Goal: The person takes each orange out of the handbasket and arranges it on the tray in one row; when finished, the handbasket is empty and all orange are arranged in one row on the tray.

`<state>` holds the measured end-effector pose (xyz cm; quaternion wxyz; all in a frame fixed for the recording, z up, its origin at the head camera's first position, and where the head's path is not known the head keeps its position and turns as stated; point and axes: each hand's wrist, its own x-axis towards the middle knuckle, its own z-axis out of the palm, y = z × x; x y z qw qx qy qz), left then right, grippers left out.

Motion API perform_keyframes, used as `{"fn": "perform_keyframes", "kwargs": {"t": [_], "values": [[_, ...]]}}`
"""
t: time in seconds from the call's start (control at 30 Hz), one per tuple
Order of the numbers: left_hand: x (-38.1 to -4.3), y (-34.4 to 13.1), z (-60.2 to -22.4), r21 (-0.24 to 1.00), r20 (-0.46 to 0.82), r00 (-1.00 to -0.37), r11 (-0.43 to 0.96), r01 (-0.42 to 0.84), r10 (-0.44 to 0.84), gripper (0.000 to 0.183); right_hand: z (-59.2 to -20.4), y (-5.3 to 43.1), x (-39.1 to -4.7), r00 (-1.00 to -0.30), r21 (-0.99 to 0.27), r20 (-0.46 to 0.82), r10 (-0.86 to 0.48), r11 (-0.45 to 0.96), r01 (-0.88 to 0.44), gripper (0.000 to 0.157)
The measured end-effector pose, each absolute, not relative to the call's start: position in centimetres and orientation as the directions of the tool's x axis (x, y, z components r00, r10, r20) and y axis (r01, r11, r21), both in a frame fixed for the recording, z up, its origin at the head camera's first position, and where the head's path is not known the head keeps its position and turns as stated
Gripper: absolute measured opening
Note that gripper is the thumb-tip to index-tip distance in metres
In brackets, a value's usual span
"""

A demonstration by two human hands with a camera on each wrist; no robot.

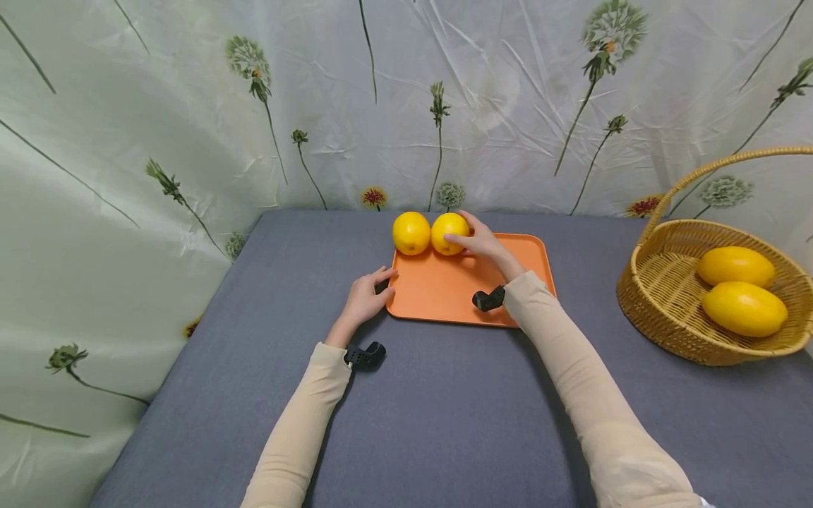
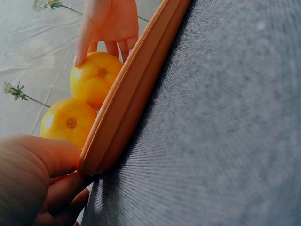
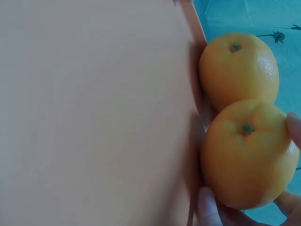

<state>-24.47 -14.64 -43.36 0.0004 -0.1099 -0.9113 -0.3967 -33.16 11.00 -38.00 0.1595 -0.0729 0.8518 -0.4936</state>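
Note:
Two oranges stand side by side along the far left edge of an orange tray (image 1: 438, 289). My right hand (image 1: 480, 241) grips the right orange (image 1: 448, 231), its thumb and fingers spread round the fruit. The left orange (image 1: 411, 233) touches its neighbour, and no hand is on it. At the tray's left rim my left hand (image 1: 363, 300) pinches the edge; in the left wrist view its thumb (image 2: 59, 155) lies at the rim with the other fingers below. The right wrist view shows green stem marks on both oranges.
A wicker basket (image 1: 663, 339) with a tall handle stands on the right of the grey-blue table (image 1: 444, 423). It holds two yellow oval fruits (image 1: 744, 308). Behind the table hangs a flower-printed curtain (image 1: 508, 141). Each wrist wears a black camera mount (image 1: 366, 355).

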Motion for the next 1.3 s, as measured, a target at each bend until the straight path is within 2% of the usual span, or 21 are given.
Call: {"fn": "perform_keyframes", "kwargs": {"t": [0.33, 0.77, 1.3], "values": [[-24.4, -14.7, -43.5, 0.724, 0.106, -0.972, 0.654, 0.219, 0.208, 0.045, -38.0, 11.7, -32.9, -0.928, -0.85, -0.234, -0.291, 0.525, 0.05, 0.08], [-24.4, -14.6, -43.4, 0.726, 0.085, -0.977, 0.659, 0.196, 0.198, 0.045, -37.4, 13.7, -31.5, -0.927, -0.886, -0.236, -0.293, 0.456, 0.081, 0.076], [-24.3, -14.7, -43.3, 0.727, 0.103, -0.973, 0.652, 0.217, 0.208, 0.045, -36.1, 17.6, -29.3, -0.936, -0.873, -0.174, -0.306, 0.488, 0.003, 0.063]]}}
